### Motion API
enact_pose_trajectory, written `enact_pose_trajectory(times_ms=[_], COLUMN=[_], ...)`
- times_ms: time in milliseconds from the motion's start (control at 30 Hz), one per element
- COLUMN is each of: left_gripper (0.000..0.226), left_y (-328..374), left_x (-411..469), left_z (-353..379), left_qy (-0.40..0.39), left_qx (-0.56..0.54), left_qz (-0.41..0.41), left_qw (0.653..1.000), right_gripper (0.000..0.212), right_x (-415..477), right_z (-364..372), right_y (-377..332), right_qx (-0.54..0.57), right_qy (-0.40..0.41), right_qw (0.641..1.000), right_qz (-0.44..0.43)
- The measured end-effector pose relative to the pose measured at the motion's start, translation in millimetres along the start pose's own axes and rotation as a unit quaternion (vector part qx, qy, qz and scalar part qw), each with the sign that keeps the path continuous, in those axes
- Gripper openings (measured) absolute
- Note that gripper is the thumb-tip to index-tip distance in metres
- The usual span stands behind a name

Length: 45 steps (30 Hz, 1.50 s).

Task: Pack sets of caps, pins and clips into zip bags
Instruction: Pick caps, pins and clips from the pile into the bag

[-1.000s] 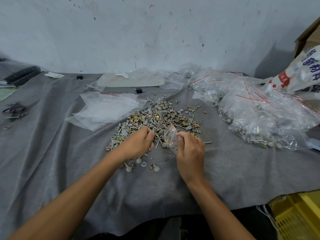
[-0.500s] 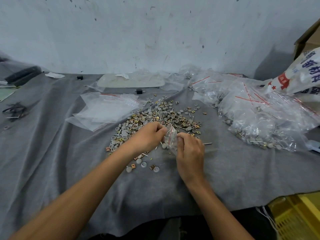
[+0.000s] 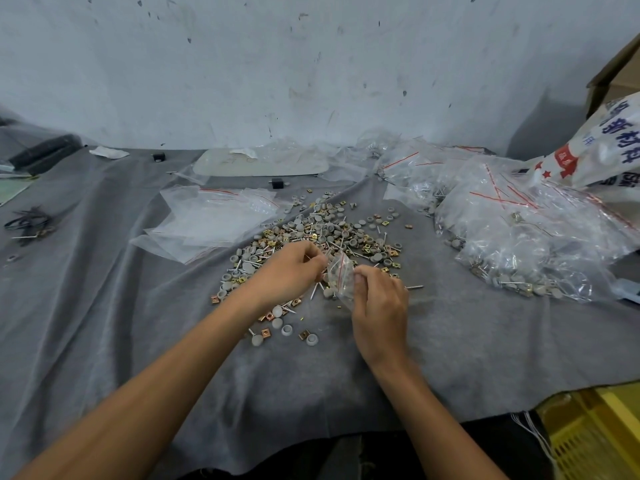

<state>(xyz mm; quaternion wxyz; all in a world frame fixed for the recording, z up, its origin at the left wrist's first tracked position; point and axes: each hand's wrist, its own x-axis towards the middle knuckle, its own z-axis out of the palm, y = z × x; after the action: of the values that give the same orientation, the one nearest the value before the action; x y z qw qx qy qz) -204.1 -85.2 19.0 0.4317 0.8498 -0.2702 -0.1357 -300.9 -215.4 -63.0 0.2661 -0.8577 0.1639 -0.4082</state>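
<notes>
over the middle of the grey cloth point(image 3: 104, 306), both hands meet at a small zip bag point(image 3: 341, 277) at the near edge of the pile point(image 3: 322, 233) of parts. the right hand point(image 3: 379, 306) pinches the bag's near side between thumb and curled fingers, back of the hand up, so most of its fingertips are hidden behind the knuckles. the left hand point(image 3: 291, 271) is curled, its tips bunched together right at the bag's mouth by the red strip. whether they pinch a part or the plastic lip i cannot tell, as the hand itself covers them. some grey shapes show blurred through the plastic. loose caps point(image 3: 277, 323) and clips point(image 3: 266, 332) lie on the cloth beside the left wrist. flat empty bags point(image 3: 214, 220) lie left of the pile. a heap of filled bags point(image 3: 526, 233) sits well to the right, next to a printed sack point(image 3: 595, 147) cut off by the edge. a yellow crate point(image 3: 595, 434) shows only in part at the lower right corner
</notes>
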Motion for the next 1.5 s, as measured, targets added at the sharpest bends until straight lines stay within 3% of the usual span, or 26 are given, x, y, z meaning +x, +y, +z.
enact_pose_trajectory(times_ms=[200, 500, 733, 900, 1000, 1067, 1133, 1167, 1233, 1300, 1400, 1500], left_gripper=[0.021, 0.021, 0.022, 0.02, 0.019, 0.017, 0.017, 0.017, 0.018, 0.018, 0.019, 0.019], left_y=[4, 6, 7, -4, -22, -33, -40, -42, -44, -45, -52, -64], left_x=[-2, -1, -2, -3, -7, -8, -8, -8, -7, -6, -6, -4], left_z=[-1, 3, -2, -2, -8, -13, -16, -17, -18, -18, -19, -23], left_qy=[0.027, 0.047, -0.016, 0.017, 0.028, 0.027, 0.03, 0.034, 0.04, 0.044, 0.057, 0.096], left_qx=[0.142, 0.123, -0.045, -0.129, -0.116, -0.111, -0.125, -0.129, -0.131, -0.13, -0.111, -0.085], left_qz=[0.037, 0.056, 0.075, 0.055, 0.04, 0.028, 0.024, 0.023, 0.024, 0.028, 0.035, 0.03], left_qw=[0.989, 0.99, 0.996, 0.99, 0.992, 0.993, 0.991, 0.991, 0.99, 0.99, 0.992, 0.991], right_gripper=[0.02, 0.022, 0.022, 0.016, 0.011, 0.011, 0.001, 0.01, 0.029, 0.029, 0.022, 0.009], right_x=[0, 1, 1, 4, 19, 35, 50, 55, 61, 60, 57, 56], right_z=[-1, 0, 0, -5, -21, -35, -46, -50, -53, -54, -53, -54], right_y=[-1, 1, 2, 1, 3, 1, 1, 2, 5, 8, 14, 19], right_qx=[0.003, 0.005, 0.014, 0.037, 0.126, 0.27, 0.442, 0.518, 0.602, 0.636, 0.642, 0.591], right_qy=[-0.007, -0.006, 0.002, 0.012, -0.007, -0.043, -0.066, -0.081, -0.112, -0.133, -0.143, -0.087], right_qw=[1.0, 1.0, 1.0, 0.999, 0.992, 0.955, 0.87, 0.816, 0.736, 0.696, 0.684, 0.738], right_qz=[0.005, 0.003, 0.0, 0.001, 0.018, 0.11, 0.208, 0.244, 0.288, 0.306, 0.316, 0.312])
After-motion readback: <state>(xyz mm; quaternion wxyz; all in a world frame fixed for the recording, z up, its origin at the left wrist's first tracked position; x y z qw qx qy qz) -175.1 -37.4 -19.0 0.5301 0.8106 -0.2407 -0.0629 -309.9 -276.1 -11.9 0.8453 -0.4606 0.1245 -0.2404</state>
